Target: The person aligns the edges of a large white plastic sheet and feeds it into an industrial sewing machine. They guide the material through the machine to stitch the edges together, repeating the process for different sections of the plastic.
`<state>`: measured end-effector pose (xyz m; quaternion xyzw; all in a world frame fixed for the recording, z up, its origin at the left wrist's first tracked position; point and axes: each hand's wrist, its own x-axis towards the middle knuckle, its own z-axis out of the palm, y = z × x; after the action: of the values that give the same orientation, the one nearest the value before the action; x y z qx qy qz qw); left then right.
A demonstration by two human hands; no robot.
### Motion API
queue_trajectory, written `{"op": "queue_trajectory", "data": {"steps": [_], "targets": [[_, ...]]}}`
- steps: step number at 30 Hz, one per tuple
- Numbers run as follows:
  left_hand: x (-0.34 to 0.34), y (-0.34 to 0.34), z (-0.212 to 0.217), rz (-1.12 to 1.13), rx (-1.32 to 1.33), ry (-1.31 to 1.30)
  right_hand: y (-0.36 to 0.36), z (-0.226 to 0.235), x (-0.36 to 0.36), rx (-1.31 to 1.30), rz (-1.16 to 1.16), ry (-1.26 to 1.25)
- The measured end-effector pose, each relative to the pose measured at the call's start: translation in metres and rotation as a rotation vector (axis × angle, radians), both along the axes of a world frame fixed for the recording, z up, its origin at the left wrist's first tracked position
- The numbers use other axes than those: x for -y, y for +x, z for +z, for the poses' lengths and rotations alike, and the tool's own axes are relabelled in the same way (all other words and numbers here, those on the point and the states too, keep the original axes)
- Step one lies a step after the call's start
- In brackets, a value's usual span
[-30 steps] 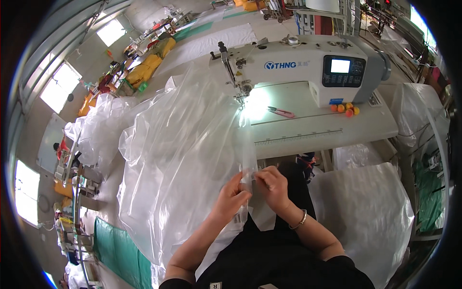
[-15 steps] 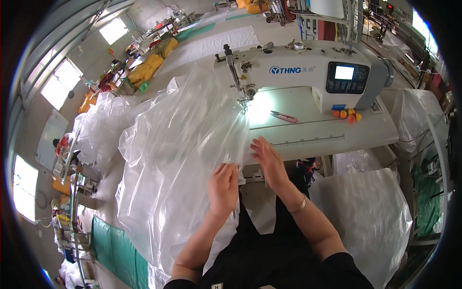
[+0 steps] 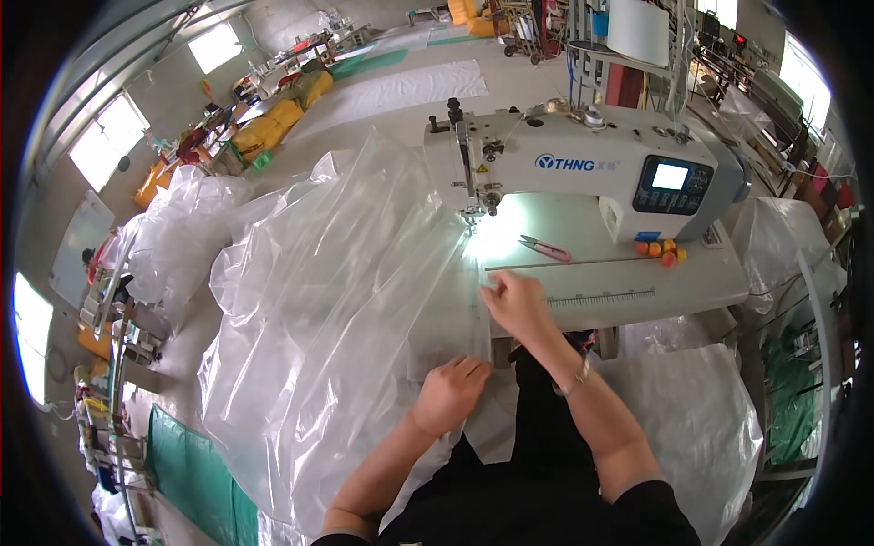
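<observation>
A large clear plastic sheet (image 3: 337,300) drapes over the left side of the sewing machine table, and its right edge runs up under the needle area of the white sewing machine (image 3: 555,164). My left hand (image 3: 451,396) is closed on that edge, near the table's front. Farther up the same edge, my right hand (image 3: 521,308) has its fingers curled in a pinch on the plastic. A bright lamp lights the tabletop beside the needle. Pink-handled thread snips (image 3: 546,249) lie on the table beyond my right hand.
Several small orange and yellow balls (image 3: 667,251) sit at the table's right. A ruler scale (image 3: 601,298) runs along its front. More plastic sheeting (image 3: 674,428) hangs at my right, and a bunched plastic heap (image 3: 177,237) stands at the left. A thread cone (image 3: 637,35) rises behind the machine.
My left hand has moved down and right along the sheet's edge. My right hand, open before, has closed on the edge. The view has shifted slightly.
</observation>
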<state>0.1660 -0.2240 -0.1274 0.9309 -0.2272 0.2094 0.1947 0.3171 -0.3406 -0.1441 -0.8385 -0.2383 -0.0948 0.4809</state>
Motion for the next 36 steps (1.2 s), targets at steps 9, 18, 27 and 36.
{"op": "queue_trajectory", "data": {"steps": [9,18,27,36], "targets": [[-0.011,0.001,0.005,0.021,-0.011,-0.181,0.055,0.001,-0.051,0.173,-0.103,-0.6],[-0.015,0.007,-0.019,0.121,-0.049,-0.225,-0.012,0.008,-0.033,0.084,-0.072,-0.512],[-0.024,0.052,-0.004,0.173,-0.145,-0.222,0.009,-0.001,-0.041,0.025,-0.114,-0.418],[-0.04,0.088,0.038,0.203,-0.5,-0.134,0.036,0.002,-0.044,0.107,-0.102,-0.37]]}}
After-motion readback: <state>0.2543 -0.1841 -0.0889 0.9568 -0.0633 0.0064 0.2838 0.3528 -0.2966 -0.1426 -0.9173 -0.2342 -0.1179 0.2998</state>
